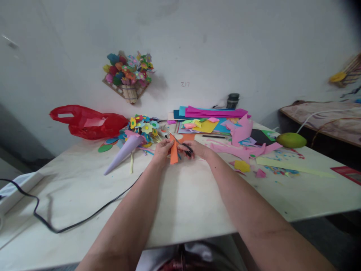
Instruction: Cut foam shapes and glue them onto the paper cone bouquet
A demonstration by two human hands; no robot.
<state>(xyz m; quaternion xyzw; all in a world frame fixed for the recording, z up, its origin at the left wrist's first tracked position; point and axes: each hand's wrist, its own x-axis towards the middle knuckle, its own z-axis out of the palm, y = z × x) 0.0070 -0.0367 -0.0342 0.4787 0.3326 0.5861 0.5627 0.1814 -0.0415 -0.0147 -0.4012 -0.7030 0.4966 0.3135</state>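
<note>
My left hand [163, 149] pinches a strip of orange foam sheet [173, 152] and holds it upright over the white table [180, 203]. My right hand [196, 149] is closed round the black handles of a pair of scissors [183, 145], whose blades point up-left across the top of the orange strip. Just left of my hands lies a purple paper cone [124, 152] filled with foam flowers [142, 126].
A red plastic bag [90, 121] lies at the back left. Stacked coloured foam sheets [210, 116] and pink offcuts [245, 145] cover the back right, beside a green mango [291, 140]. A black cable [70, 222] crosses the table's left. A flower bouquet [128, 75] hangs on the wall.
</note>
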